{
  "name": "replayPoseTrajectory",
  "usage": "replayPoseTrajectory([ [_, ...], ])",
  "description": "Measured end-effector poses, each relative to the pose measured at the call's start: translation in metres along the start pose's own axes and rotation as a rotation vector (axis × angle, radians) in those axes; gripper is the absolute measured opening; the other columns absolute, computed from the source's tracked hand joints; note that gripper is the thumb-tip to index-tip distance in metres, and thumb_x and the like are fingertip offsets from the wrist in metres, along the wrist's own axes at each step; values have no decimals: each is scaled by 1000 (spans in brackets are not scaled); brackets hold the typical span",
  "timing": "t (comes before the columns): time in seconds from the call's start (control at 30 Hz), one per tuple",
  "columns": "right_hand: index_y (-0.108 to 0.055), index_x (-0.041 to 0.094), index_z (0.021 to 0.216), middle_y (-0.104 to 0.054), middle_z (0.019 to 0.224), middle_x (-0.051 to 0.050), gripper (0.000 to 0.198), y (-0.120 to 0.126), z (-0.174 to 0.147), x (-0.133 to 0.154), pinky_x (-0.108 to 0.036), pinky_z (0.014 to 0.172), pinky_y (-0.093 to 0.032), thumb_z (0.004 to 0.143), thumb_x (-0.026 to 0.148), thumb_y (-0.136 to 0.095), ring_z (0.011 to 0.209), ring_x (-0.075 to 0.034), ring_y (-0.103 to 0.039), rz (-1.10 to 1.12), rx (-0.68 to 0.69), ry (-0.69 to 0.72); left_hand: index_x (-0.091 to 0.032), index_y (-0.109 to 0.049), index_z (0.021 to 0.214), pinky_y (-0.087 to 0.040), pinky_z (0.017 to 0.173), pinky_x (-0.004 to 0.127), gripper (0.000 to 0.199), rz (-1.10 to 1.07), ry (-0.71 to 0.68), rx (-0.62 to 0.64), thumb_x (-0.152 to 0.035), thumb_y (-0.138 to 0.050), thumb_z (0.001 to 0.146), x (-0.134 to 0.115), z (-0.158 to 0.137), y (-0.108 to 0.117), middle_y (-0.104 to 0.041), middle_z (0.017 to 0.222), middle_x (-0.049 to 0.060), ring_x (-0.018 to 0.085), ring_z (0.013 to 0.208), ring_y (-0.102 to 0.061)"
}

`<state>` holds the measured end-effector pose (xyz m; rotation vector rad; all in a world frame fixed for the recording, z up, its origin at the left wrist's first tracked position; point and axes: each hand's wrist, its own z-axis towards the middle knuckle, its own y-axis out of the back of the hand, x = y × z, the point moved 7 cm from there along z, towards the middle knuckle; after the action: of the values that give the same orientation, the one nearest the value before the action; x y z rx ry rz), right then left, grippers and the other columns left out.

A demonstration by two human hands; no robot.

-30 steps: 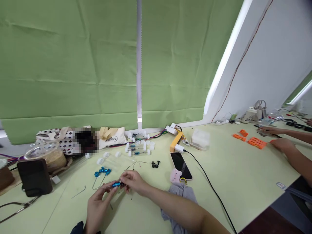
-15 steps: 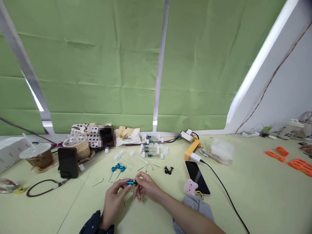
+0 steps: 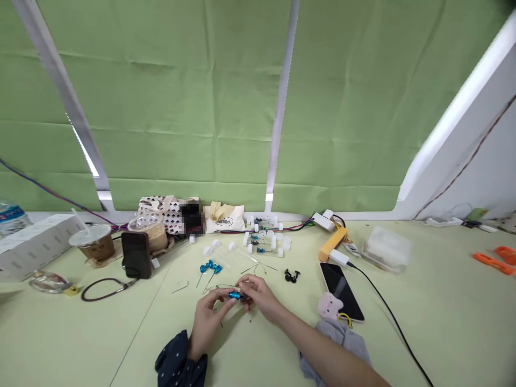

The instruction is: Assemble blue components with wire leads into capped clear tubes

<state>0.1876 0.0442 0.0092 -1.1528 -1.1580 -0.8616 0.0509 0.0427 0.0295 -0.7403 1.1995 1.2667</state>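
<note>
Pinching a small blue part between two hands

Left hand point(image 3: 207, 321): thumb and fingers clamped on the blue part point(image 3: 235, 295), held just above the table point(image 3: 258, 355). Right hand point(image 3: 262, 298) close against its right end, fingers bunched; cannot tell what they grip.

Containers: white-capped clear tubes point(image 3: 271, 251) lie beyond the hands, blue and dark pieces inside. Lidded cup point(image 3: 99, 246) with straw, brown contents. Clear-lidded tub point(image 3: 152, 235), tan contents, partly behind the upright phone point(image 3: 136, 255). Translucent box point(image 3: 387, 250) at right, contents too hazy to make out.

Hard to see: pixelated patch point(image 3: 192, 217) over part of the patterned bag point(image 3: 163, 209). Bottle point(image 3: 11, 217) cut off at left edge; orange piece point(image 3: 507, 255) at right edge likewise. Right forearm covers some of the grey cloth point(image 3: 346, 341).
</note>
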Motion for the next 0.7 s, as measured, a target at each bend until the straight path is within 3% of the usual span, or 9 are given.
replayPoseTrajectory([
  [0.13, -44, 21, 107, -58, 63, 4, 48, -9, -7, 9, -19, 43, -39, 71, 42, -66, 44, -7, -48, 10, 124, 26, -16, -67, 92, -48, 76, 32, 25, -5, 9, -53, -33, -64, 73, -1, 1, 5, -68, 91, 9, 20, 81, -61],
  [0.23, -41, 22, 112, -58, 60, 5, 54, -12, -9, 10, -19, 45, -39, 69, 41, -67, 46, -8, -49, -8, 165, 26, -17, -67, 92, -47, 75, 32, 24, -17, -5, -48, -31, -65, 73, -2, 1, 4, -68, 93, 9, 19, 80, -61],
  [0.43, -44, 19, 107, -52, 45, 7, 43, -6, -5, 1, -17, 40, -33, 81, 54, -47, 39, -9, -47, -97, 110, -8, -16, -69, 84, -48, 76, 33, 19, -17, -5, -40, -28, -67, 71, -2, 0, 1, -68, 92, 10, 21, 84, -61],
  [0.6, -50, 20, 96, -51, 65, 4, 38, -1, -4, 7, -19, 41, -38, 75, 51, -58, 45, -7, -46, -68, 24, 51, -16, -69, 83, -48, 77, 35, 18, -19, -4, -23, -29, -68, 70, -4, -1, -1, -69, 90, 10, 22, 85, -62],
  [0.7, -51, 20, 95, -48, 65, 5, 37, -1, -5, 10, -19, 41, -39, 76, 50, -58, 44, -6, -44, -58, 18, 64, -16, -69, 80, -48, 77, 35, 16, -21, -11, -9, -28, -68, 70, -5, -1, -3, -69, 91, 10, 23, 86, -62],
])
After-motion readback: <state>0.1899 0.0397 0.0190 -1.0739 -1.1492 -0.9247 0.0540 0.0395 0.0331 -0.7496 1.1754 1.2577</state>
